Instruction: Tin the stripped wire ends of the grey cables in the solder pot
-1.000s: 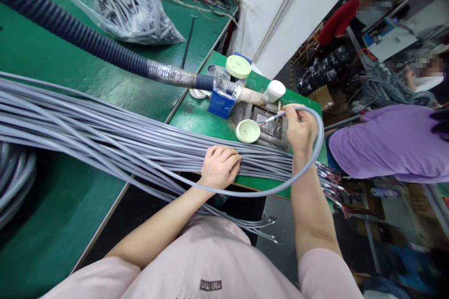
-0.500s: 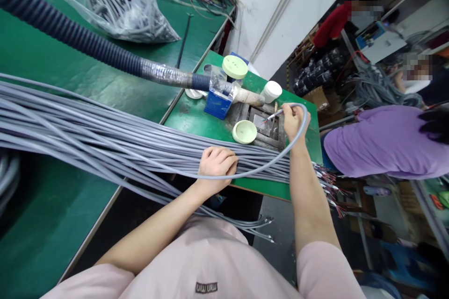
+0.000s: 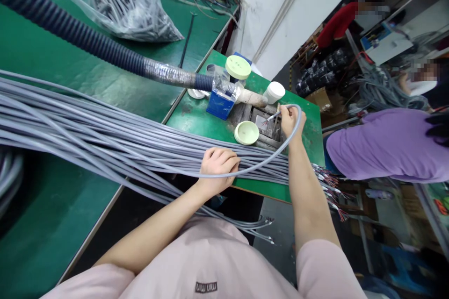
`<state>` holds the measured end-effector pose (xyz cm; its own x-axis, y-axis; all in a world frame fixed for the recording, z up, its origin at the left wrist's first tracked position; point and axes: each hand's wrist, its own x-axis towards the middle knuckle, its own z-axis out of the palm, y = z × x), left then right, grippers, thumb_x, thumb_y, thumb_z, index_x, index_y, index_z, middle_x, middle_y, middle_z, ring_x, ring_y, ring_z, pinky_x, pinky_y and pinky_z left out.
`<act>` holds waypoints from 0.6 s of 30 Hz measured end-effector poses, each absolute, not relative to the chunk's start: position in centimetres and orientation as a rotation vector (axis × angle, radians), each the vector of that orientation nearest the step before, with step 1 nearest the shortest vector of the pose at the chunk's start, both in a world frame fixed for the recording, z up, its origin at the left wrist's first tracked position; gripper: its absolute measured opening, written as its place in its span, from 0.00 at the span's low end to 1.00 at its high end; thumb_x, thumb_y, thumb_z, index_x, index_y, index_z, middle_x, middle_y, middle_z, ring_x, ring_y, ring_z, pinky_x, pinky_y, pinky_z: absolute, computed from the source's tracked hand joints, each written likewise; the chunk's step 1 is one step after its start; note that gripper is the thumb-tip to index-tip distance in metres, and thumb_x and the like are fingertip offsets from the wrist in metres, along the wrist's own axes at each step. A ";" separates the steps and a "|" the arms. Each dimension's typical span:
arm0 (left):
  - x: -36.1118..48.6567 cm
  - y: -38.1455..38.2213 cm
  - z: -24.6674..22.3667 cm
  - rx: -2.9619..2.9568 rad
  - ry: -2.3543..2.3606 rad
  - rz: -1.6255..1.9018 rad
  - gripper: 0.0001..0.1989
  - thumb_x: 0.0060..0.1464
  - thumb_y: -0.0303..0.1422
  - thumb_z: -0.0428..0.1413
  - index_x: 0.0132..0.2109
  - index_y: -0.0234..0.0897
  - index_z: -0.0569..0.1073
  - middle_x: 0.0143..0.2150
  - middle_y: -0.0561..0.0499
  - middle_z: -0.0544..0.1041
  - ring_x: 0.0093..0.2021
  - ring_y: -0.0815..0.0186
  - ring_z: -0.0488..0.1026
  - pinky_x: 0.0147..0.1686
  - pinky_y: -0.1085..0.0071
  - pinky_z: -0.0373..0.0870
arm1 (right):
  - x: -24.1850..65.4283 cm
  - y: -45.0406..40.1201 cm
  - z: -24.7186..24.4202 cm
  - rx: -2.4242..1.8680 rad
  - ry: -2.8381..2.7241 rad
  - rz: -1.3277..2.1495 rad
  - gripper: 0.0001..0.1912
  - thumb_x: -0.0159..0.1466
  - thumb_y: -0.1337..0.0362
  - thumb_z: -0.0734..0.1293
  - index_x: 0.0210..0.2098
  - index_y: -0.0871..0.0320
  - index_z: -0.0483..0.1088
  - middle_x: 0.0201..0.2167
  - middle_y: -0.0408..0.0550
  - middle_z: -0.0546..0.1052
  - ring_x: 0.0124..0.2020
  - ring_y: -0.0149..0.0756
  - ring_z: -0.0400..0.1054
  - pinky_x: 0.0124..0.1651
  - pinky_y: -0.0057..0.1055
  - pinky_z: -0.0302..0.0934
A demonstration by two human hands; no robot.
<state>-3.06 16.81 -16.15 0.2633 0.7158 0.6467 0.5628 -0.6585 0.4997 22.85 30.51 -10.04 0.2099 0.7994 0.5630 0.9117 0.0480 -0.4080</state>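
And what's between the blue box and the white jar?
The hose's pale end lies between the blue box and white jar, in the head view.

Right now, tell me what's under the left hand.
Grey cables run under the left hand, showing on both sides of it. The stretch beneath the palm is covered and can't be seen.

open: green bench [image 3: 189, 124] left of pale dish [image 3: 246, 132] | blocked — hose [image 3: 105, 47] beyond, cable bundle [image 3: 175, 145] nearer

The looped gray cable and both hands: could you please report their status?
Left hand on cable bundle. Right hand pinching looped gray cable near its end. Exposed wires near pale square; contact unclear. Pale-green dish close by.
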 end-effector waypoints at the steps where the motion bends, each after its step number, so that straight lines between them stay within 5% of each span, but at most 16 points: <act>1: -3.1 16.9 -16.1 2.360 1.207 1.346 0.06 0.56 0.28 0.55 0.40 0.41 0.75 0.40 0.52 0.80 0.44 0.64 0.73 0.47 0.61 0.62 | 22.8 30.4 -9.9 -1.762 -1.602 -0.199 0.14 0.60 0.57 0.63 0.24 0.58 0.72 0.21 0.47 0.76 0.26 0.38 0.69 0.34 0.33 0.62; 7: -3.1 16.7 -16.1 2.344 1.121 1.335 0.07 0.56 0.29 0.54 0.41 0.41 0.75 0.41 0.50 0.80 0.46 0.63 0.74 0.51 0.59 0.62 | 22.4 27.5 -6.7 -1.558 -1.568 -0.149 0.12 0.63 0.60 0.62 0.29 0.58 0.74 0.27 0.46 0.78 0.32 0.37 0.73 0.40 0.34 0.65; 11: -1.3 13.4 -15.4 2.241 0.603 1.041 0.10 0.57 0.30 0.53 0.43 0.42 0.76 0.44 0.49 0.79 0.50 0.61 0.73 0.60 0.53 0.57 | 22.1 23.8 -3.9 -1.417 -1.584 -0.156 0.11 0.64 0.59 0.63 0.33 0.57 0.74 0.30 0.45 0.79 0.34 0.36 0.74 0.42 0.35 0.67; 15: -1.0 10.2 -13.2 1.612 -0.131 0.282 0.14 0.59 0.39 0.54 0.48 0.41 0.77 0.41 0.48 0.81 0.44 0.64 0.77 0.47 0.69 0.72 | 21.6 18.3 -3.0 -1.336 -1.721 -0.166 0.09 0.65 0.62 0.63 0.38 0.54 0.76 0.37 0.47 0.80 0.39 0.38 0.74 0.45 0.38 0.67; 18: -1.8 10.6 -11.8 1.166 -0.085 0.167 0.19 0.56 0.44 0.56 0.48 0.36 0.77 0.41 0.45 0.81 0.43 0.62 0.78 0.44 0.69 0.74 | 21.0 13.6 -4.0 -1.178 -1.885 -0.098 0.11 0.62 0.66 0.66 0.43 0.50 0.75 0.41 0.48 0.80 0.44 0.41 0.73 0.47 0.42 0.67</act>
<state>-1.75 10.62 -11.76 0.9843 0.0868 0.1535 -0.1752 0.3836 0.9067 21.02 13.56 -4.02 -0.1573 0.6863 0.7101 0.7565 0.5460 -0.3600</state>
